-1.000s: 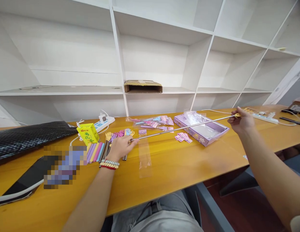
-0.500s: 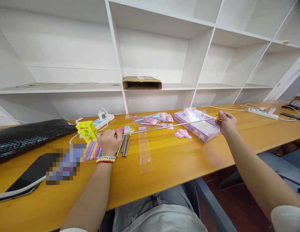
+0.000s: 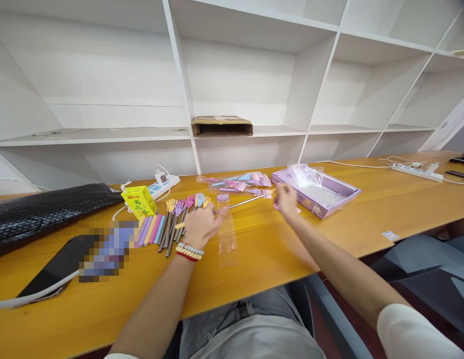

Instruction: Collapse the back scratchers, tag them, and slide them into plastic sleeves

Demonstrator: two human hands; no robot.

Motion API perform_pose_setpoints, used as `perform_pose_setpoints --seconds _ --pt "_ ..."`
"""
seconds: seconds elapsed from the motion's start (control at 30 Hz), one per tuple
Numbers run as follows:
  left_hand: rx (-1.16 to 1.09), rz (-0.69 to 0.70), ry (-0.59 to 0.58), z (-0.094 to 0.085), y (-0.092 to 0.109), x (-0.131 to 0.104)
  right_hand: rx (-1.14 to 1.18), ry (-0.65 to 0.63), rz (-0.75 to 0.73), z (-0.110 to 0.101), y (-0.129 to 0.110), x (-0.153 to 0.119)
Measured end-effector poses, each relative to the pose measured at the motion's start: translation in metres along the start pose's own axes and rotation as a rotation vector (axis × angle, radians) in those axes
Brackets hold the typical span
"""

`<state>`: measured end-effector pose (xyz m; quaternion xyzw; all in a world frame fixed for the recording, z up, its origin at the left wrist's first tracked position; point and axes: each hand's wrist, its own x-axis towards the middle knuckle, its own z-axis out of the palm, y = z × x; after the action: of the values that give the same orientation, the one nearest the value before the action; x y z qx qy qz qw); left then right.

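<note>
A telescopic back scratcher [image 3: 250,200] with a thin metal rod stretches between my hands above the table. My left hand [image 3: 202,227] is closed around its handle end, and a yellow tip sticks out to the left of the fist. At the far end my right hand [image 3: 287,199], a little blurred, is closed on the yellow head. Under the rod lies a clear plastic sleeve [image 3: 227,244] with a purple top. Left of my left hand are several metal rods [image 3: 166,234] with coloured claw heads [image 3: 179,207], beside a row of coloured handle tubes [image 3: 149,229].
Packaged scratchers [image 3: 239,182] lie at the back. A purple box [image 3: 318,207] with crumpled plastic stands right of them. On the left are a yellow carton [image 3: 139,200], a power strip [image 3: 162,187], a phone [image 3: 56,264] and a black bag [image 3: 48,212]. White shelves [image 3: 247,35] rise behind.
My hands have come closer together, and the rod between them is much shorter. My right hand moved left from beyond the purple box; my left hand moved slightly right.
</note>
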<state>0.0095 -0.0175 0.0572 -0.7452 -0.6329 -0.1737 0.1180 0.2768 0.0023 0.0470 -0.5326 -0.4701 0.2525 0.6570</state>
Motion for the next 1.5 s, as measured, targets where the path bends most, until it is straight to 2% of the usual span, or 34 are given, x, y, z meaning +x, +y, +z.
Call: perform_pose_setpoints --seconds 0.1,0.17,0.4,0.53,0.67,0.77,0.87,1.0,1.2,1.37,1.5 --pt "-0.01 -0.032 -0.056 -0.006 0.011 -0.006 -0.002 -0.042 -0.114 0.056 0.001 -0.036" --pt "-0.009 -0.091 -0.061 -0.007 0.012 -0.007 -0.02 -0.059 -0.132 0.075 -0.002 -0.045" --pt "-0.087 -0.086 -0.128 0.01 0.023 -0.009 -0.111 -0.182 -0.202 0.099 -0.026 -0.048" --pt "-0.099 -0.102 -0.16 0.019 0.018 -0.007 -0.088 -0.186 -0.205 0.113 -0.018 -0.055" --pt "-0.12 -0.12 -0.146 0.025 0.007 -0.005 0.018 -0.191 -0.111 0.117 0.016 -0.049" --pt "-0.198 -0.007 -0.069 0.03 0.004 -0.004 0.121 -0.211 0.026 0.116 0.036 -0.04" --pt "-0.267 0.105 -0.029 0.033 0.004 -0.005 0.272 -0.167 0.14 0.114 0.043 -0.033" --pt "-0.266 0.15 -0.059 0.038 0.006 -0.005 0.406 -0.149 0.27 0.112 0.042 -0.03" --pt "-0.232 0.161 -0.085 0.043 0.004 -0.004 0.294 -0.328 0.159 0.11 0.046 -0.032" --pt "-0.185 0.117 -0.094 0.037 0.005 -0.007 0.209 -0.266 0.026 0.11 0.042 -0.041" --pt "-0.199 0.119 -0.055 0.034 0.011 -0.009 0.258 -0.222 0.005 0.112 0.031 -0.052"
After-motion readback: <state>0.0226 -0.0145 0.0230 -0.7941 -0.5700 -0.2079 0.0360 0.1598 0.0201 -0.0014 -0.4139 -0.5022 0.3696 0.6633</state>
